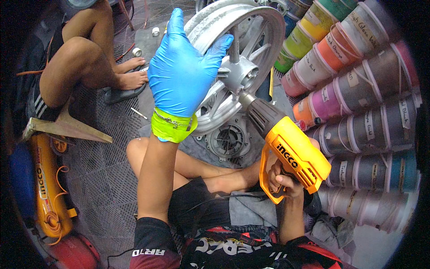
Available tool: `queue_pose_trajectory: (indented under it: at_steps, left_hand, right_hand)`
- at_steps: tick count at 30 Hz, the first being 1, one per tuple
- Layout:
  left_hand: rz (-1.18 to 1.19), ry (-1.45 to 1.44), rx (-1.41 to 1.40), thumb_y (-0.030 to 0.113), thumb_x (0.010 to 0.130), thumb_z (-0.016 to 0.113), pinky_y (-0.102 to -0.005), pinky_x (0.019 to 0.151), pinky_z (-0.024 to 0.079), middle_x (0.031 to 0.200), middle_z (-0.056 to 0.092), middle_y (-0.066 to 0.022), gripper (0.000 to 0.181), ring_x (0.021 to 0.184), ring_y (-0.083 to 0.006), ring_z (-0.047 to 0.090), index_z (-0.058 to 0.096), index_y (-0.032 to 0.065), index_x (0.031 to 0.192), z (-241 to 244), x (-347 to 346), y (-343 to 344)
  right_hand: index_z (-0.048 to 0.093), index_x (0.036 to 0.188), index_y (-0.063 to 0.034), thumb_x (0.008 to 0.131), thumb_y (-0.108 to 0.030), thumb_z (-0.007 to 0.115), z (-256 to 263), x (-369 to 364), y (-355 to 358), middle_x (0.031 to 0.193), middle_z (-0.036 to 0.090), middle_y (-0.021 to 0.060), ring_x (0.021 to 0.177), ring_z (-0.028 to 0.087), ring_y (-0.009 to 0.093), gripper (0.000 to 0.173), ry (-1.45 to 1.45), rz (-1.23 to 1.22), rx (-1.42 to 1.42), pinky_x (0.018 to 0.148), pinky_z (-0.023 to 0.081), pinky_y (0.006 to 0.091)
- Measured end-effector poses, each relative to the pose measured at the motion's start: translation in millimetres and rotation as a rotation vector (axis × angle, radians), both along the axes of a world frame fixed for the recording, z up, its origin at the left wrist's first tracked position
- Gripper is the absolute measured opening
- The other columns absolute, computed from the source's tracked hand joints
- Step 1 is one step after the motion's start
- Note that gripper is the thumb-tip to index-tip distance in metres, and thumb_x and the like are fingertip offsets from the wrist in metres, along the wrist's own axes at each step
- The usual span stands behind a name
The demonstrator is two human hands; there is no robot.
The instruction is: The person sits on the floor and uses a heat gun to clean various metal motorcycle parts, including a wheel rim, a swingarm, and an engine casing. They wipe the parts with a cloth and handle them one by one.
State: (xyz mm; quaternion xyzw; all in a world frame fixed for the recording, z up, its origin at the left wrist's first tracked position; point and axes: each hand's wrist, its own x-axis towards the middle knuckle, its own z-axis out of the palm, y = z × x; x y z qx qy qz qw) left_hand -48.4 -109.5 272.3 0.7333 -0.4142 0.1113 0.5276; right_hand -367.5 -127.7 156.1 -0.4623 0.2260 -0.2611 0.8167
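My left hand [184, 70], in a blue disposable glove with yellow-green tape around the wrist, grips the near rim of a silver alloy wheel [275, 27] held upright, fingers hidden behind the rim. My bare right hand [285, 178] is closed around the handle of a yellow and black Ingco heat gun [295, 151]. The gun's metal nozzle [247, 99] points at the wheel's hub [240, 74], at or very near its lower side; whether they touch I cannot tell. Below the wheel, a round metal casting [230, 139] with an opening lies near my crossed legs. A grey cloth [252, 208] rests on my lap.
Stacked, labelled plastic tubs [359, 80] of many colours line the right side. Another person's legs [80, 64] are at the upper left, by a low stool [70, 127]. A yellow Ingco machine [50, 188] stands left. Tape rolls [136, 52] and a thin white stick [139, 113] lie about.
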Motion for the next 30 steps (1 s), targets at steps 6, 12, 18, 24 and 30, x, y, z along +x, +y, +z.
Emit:
queue_pose_trajectory:
  at_steps: [6, 12, 18, 24, 30]
  left_hand:
    - [0.033, 0.033, 0.052, 0.042, 0.081, 0.081, -0.0409, 0.087, 0.053, 0.114, 0.068, -0.0259, 0.088, 0.102, -0.0378, 0.069, 0.042, -0.009, 0.142, -1, 0, 0]
    - [-0.074, 0.086, -0.07, 0.036, 0.081, 0.082, -0.0363, 0.088, 0.054, 0.114, 0.069, -0.0242, 0.086, 0.103, -0.0308, 0.07, 0.041, -0.0094, 0.143, 0, -2, 2]
    - [-0.07, 0.089, -0.057, 0.036, 0.082, 0.081, -0.037, 0.087, 0.054, 0.113, 0.069, -0.0244, 0.085, 0.103, -0.0315, 0.07, 0.042, -0.0092, 0.142, 0, -3, 2]
    - [-0.007, -0.002, -0.058, 0.038, 0.082, 0.08, -0.0386, 0.086, 0.054, 0.113, 0.068, -0.0256, 0.084, 0.101, -0.034, 0.07, 0.043, -0.0081, 0.141, -11, 2, -3]
    - [0.04, -0.012, 0.016, 0.041, 0.083, 0.079, -0.0398, 0.087, 0.054, 0.115, 0.067, -0.0264, 0.084, 0.103, -0.0362, 0.069, 0.043, -0.0072, 0.142, -4, -1, 0]
  right_hand:
    - [0.05, 0.084, -0.0019, 0.08, -0.013, 0.075, 7, 12, 0, 0.057, 0.047, 0.005, 0.042, 0.045, 0.015, 0.028, -0.092, -0.054, 0.025, 0.041, 0.039, 0.0277]
    - [0.046, 0.105, 0.0021, 0.079, -0.007, 0.07, -5, 1, -3, 0.065, 0.041, 0.0037, 0.046, 0.044, 0.013, 0.037, -0.161, 0.03, 0.082, 0.04, 0.044, 0.0271]
    - [0.047, 0.104, 0.0025, 0.078, -0.007, 0.07, -3, 0, -4, 0.065, 0.042, 0.0044, 0.047, 0.046, 0.014, 0.036, -0.043, 0.014, 0.07, 0.04, 0.045, 0.0274]
    - [0.045, 0.104, 0.0021, 0.079, -0.007, 0.068, 10, 19, -3, 0.062, 0.042, 0.0054, 0.046, 0.046, 0.015, 0.035, -0.216, -0.062, 0.039, 0.042, 0.048, 0.0283]
    - [0.046, 0.091, -0.001, 0.079, -0.01, 0.069, 1, 6, -8, 0.059, 0.042, 0.0051, 0.044, 0.045, 0.015, 0.028, -0.102, 0.047, 0.066, 0.042, 0.046, 0.0274]
